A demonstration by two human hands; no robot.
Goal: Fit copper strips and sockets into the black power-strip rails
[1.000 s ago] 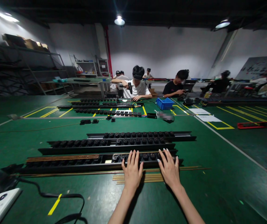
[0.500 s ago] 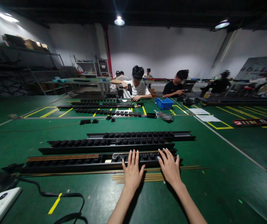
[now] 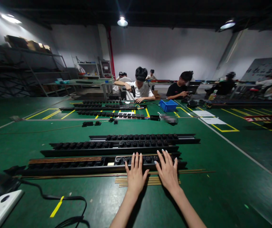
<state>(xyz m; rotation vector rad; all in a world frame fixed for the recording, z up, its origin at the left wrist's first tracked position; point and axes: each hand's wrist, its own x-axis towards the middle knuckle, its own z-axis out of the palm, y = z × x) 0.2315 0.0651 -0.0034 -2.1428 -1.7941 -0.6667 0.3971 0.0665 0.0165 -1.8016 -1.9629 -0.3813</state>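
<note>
My left hand (image 3: 136, 175) lies flat with fingers spread, its fingertips over the near black rail (image 3: 71, 170), which holds a row of black modules. Beside it my right hand (image 3: 167, 171) is open too, fingers apart, its tips over the right part of the same rail. Whether either hand presses on the rail I cannot tell. Under and between the hands run several short brass rods (image 3: 150, 181), partly hidden. More copper-coloured rods (image 3: 66, 160) lie along the top of the rail's left half. A long thin rod (image 3: 195, 171) stretches along the rail's near side.
Two more black rails, the middle one (image 3: 112, 151) and the far one (image 3: 188, 139), lie beyond. A white device (image 3: 3, 209) and a black cable (image 3: 55, 197) are at left. A blue bin (image 3: 168, 105) stands farther back. Across the table a co-worker (image 3: 142, 88) holds a power drill (image 3: 133, 91).
My right hand has shifted slightly left, closer to my left hand, and uncovers the right ends of the short brass rods. My left hand stays in place.
</note>
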